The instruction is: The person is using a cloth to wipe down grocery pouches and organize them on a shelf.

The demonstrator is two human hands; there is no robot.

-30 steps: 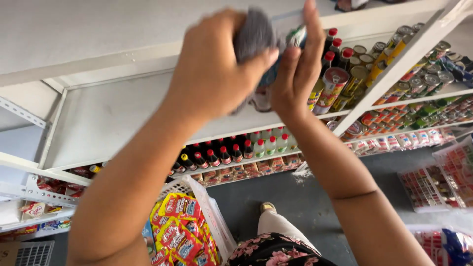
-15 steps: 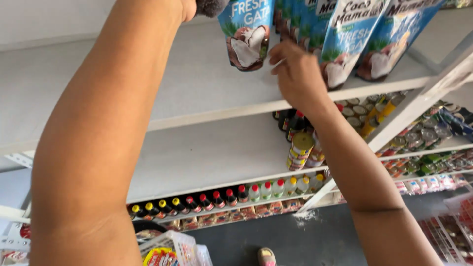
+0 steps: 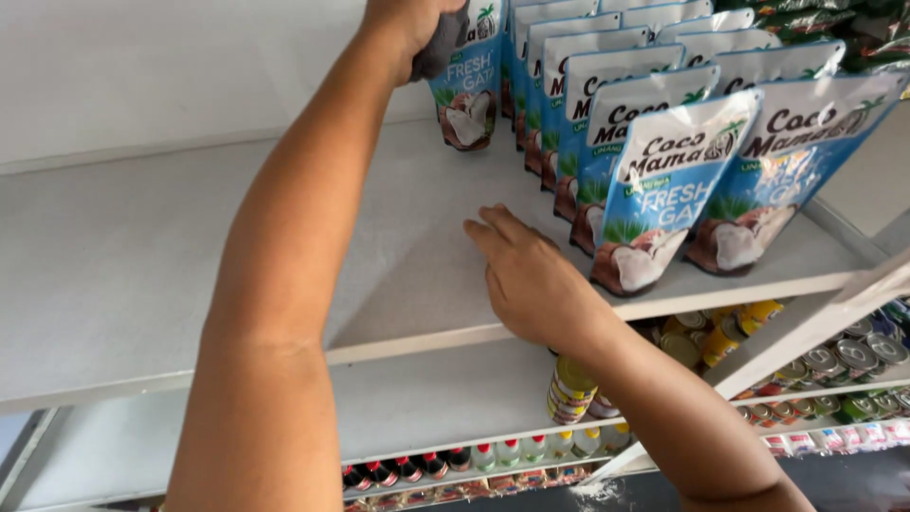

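your left hand (image 3: 409, 27) is reaching up at the top edge of the view, fingers curling tight around a dark grey cloth (image 3: 442, 47) and pressing it against the front pouch of the far row (image 3: 466, 90), a blue and white stand-up pouch with a split coconut pictured on it. your right hand (image 3: 526, 275) is lying flat on the white top shelf (image 3: 190, 256), fingers together and stretching out, holding nothing, its edge just beside the nearest pouch (image 3: 664, 204) of the front row. the pouches are standing upright in rows running back along the shelf, leaning slightly forward. below the shelf edge, yellow-lidded cans (image 3: 572, 391) are sitting on the next shelf down, just under your right wrist, and small bottles with red, white and green caps (image 3: 445, 463) are lining a lower shelf.
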